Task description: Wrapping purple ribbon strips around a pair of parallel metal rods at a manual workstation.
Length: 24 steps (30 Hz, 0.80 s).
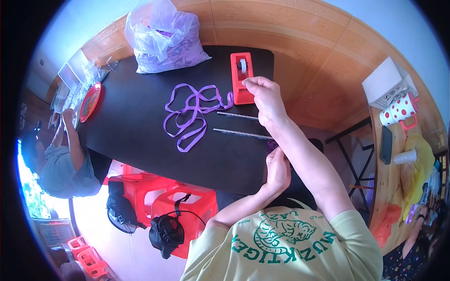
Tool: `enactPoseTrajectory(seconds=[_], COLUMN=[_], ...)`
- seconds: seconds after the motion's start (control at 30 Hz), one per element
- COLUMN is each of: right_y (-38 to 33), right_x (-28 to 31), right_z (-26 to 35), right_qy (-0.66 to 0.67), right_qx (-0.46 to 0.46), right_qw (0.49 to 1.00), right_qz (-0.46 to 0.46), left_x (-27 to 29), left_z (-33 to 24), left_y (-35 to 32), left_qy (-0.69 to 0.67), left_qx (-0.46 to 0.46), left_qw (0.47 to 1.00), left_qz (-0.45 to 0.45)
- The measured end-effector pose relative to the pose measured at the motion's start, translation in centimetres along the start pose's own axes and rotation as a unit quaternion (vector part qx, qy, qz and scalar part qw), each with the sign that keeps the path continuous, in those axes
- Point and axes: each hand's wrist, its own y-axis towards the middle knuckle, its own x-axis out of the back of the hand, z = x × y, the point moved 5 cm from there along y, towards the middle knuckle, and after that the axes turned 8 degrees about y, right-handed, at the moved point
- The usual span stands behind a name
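My right hand [266, 100] reaches over the near end of a red tape dispenser [243, 96], its thumb and fingertips pinched together. Whatever sits in that pinch is too small to make out. The dispenser carries a white roll [243, 65] on a black hub. By the table's near right edge, my left hand [278, 169] is closed on a small dark purple piece [271, 146], mostly hidden by the fingers. Two slim grey rods [237, 115] lie side by side, pointing left from under my right forearm. Left of them, a long purple ribbon [191, 109] spreads in loose loops.
A clear plastic bag [171, 49] of purple pieces stands at the table's back. At the left, another person [65, 168] sits beside a red tray [90, 103]. Red stools [136, 187] stand below the dark table [140, 126]. A side table at right holds a dotted mug [397, 110].
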Motion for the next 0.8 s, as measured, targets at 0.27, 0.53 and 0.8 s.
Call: enactPoseTrajectory(seconds=[0.27,0.53,0.8], right_y=[-2.4,-2.0,0.1], right_x=[1.7,2.6,3.8], right_z=[-1.6,-2.1,-2.0], right_qy=[-0.124,-0.328,-0.524], right_qx=[0.045,0.062,0.09], right_qw=[0.991,0.942,0.847], right_qz=[0.023,0.021,0.014], left_x=[0.5,0.1,-1.7], left_z=[0.5,0.1,-1.1], left_y=[-0.1,0.0,-0.4], left_qy=[-0.009,-0.018,-0.006], left_qx=[0.01,0.005,0.005], left_qw=[1.0,1.0,0.998], left_qz=[-0.024,-0.017,-0.06])
